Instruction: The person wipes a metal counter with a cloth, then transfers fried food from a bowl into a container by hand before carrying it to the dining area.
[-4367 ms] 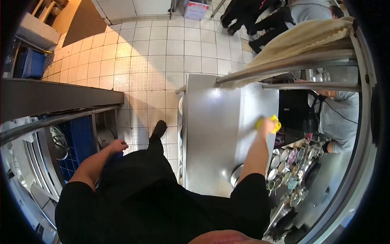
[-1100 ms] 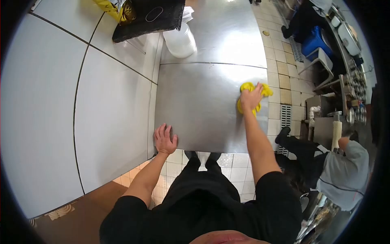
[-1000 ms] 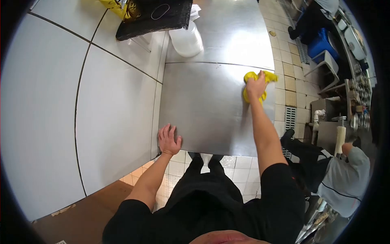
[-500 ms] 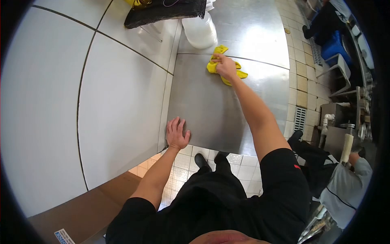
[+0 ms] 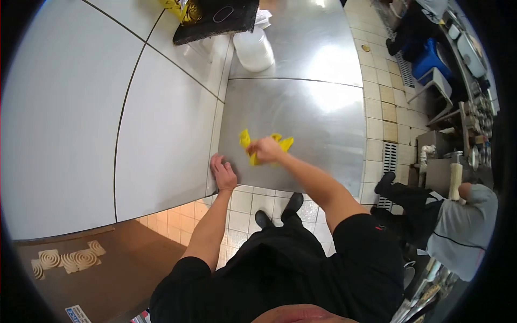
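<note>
Head view: a yellow cloth (image 5: 253,146) is gripped in the right hand (image 5: 265,149), fingers clenched over it, pressed flat on the steel bench (image 5: 318,124) near its front left corner. The left hand (image 5: 222,173) is laid open, holding nothing, on the front left edge of the bench beside the white wall panel (image 5: 70,107). A white tub (image 5: 253,49) stands at the back left of the bench, under a black tray (image 5: 215,19). A co-worker in a grey top (image 5: 463,226) is crouched at the right, well apart.

For the wiping to be done well, the cloth should be kept spread under the palm rather than bunched, with even pressure applied. Overlapping passes are best, carried right into the edge by the wall. The left hand is likely better kept off the wiped patch. The tub should be wiped around, not knocked.
</note>
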A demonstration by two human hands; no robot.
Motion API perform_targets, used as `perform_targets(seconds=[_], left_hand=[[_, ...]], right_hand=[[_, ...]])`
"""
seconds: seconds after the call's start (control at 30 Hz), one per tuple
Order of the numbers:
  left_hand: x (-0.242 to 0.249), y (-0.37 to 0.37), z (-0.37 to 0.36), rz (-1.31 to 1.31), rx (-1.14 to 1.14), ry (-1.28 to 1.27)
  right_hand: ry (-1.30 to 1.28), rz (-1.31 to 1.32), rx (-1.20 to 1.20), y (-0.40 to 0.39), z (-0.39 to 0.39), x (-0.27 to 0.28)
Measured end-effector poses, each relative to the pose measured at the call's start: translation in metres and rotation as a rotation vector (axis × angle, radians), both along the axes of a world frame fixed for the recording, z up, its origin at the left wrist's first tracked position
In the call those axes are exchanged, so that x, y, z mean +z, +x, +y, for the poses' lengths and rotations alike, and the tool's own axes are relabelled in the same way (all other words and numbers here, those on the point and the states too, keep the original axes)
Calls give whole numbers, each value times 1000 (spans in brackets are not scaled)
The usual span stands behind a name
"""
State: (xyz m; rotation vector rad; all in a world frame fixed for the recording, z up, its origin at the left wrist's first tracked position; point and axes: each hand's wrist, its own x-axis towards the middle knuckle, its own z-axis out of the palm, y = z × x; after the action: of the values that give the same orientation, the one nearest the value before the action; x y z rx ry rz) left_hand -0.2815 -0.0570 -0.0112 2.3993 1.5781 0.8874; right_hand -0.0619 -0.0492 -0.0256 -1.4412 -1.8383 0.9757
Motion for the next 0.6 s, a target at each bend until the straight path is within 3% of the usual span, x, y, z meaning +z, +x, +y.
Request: perform_targets(seconds=[0.1,0.13,0.17,0.23,0.27,0.3,0.4,0.5,0.6], left_hand=[[7,0,6,-96,-83,-74],[7,0,9,-106,-88,-79],[7,0,11,-116,-90,-85],[6,8,21,-77,-81,-63],[5,11,22,-23,-68,-47],[2,13,20,34,-51,-37],[9,19,18,120,-29,-77],[15,24,18,142,-26,-112],[9,24,18,153,-33,-109]], right_hand=[[-80,-65,174,2,-85,22],[7,43,262,10,-113,10],[-215,28,288,25,-139,31],[-362,415,17,70,-184,5],[-513,709,-172,107,-196,35],[-555,818,-381,146,-208,53],[-542,1581,-573,218,-224,117],[-432,1587,-758,249,-219,94],[67,213,-1555,236,-196,18]])
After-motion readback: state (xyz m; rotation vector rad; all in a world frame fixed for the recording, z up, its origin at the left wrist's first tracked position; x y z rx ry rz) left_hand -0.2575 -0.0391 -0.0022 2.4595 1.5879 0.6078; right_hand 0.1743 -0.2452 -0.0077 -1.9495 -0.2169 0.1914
